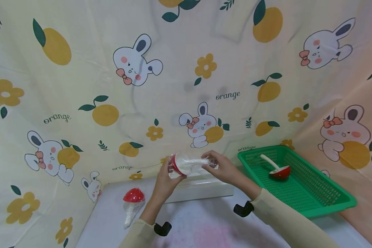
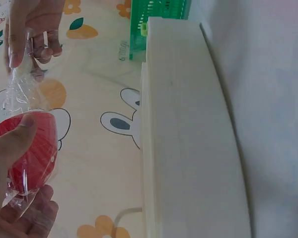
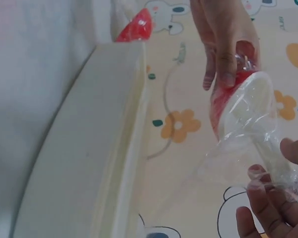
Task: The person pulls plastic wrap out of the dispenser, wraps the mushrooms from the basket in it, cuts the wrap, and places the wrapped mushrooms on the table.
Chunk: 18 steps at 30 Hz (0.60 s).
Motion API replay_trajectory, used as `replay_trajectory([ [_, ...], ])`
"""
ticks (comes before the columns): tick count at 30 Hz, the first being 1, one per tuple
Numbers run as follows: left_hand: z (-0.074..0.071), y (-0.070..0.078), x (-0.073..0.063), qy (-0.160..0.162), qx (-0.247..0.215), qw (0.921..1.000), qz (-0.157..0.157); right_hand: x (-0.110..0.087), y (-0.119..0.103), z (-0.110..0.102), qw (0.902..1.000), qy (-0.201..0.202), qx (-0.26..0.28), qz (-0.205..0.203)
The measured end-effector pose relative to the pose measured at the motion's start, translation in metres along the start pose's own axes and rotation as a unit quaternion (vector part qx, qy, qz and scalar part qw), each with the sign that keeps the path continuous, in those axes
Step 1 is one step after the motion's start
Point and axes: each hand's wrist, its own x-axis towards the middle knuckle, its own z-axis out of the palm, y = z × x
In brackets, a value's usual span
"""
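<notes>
Both hands hold a mushroom-shaped ladle [image 1: 183,163] in clear plastic wrap above a long white box-like object. The left hand [image 1: 166,182] grips its red bowl [image 2: 43,148], thumb on the outside, fingers beneath. At the other end, the right hand [image 1: 220,168] holds the wrapped handle between thumb and fingers. Loose clear film [image 3: 233,156] hangs around the handle and pale inside of the bowl in the right wrist view. Another wrapped ladle [image 1: 134,196], red with white dots, lies on the table to the left. An unwrapped ladle [image 1: 279,172] lies in the green basket, white handle leaning up.
The long white box-like object [image 1: 201,193] stands on the white table [image 1: 111,196] against the patterned cloth backdrop [image 1: 173,89]. To the right, the green basket [image 1: 300,213] sits near the right forearm. A dark strap [image 1: 243,208] hangs at the right wrist.
</notes>
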Motion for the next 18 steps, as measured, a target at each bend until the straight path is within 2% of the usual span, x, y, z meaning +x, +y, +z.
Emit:
replay_trajectory([
  [6,0.000,-0.005,-0.020,-0.021,-0.016,0.9996,-0.011,-0.015,0.002,0.006,0.9995,-0.003,0.019,0.027],
  [10,-0.001,-0.008,-0.032,-0.039,-0.029,0.9981,-0.038,-0.026,0.004,0.010,0.9984,-0.014,0.035,0.043],
  [13,-0.004,-0.011,-0.042,-0.058,-0.043,0.9948,-0.072,-0.036,0.008,0.014,0.9977,-0.022,0.046,0.044],
  [16,-0.006,-0.015,-0.051,-0.078,-0.079,0.9892,-0.096,-0.046,0.013,0.019,0.9966,-0.032,0.061,0.046],
  [18,-0.007,-0.019,-0.057,-0.087,-0.106,0.9861,-0.093,-0.053,0.017,0.023,0.9956,-0.040,0.071,0.047],
])
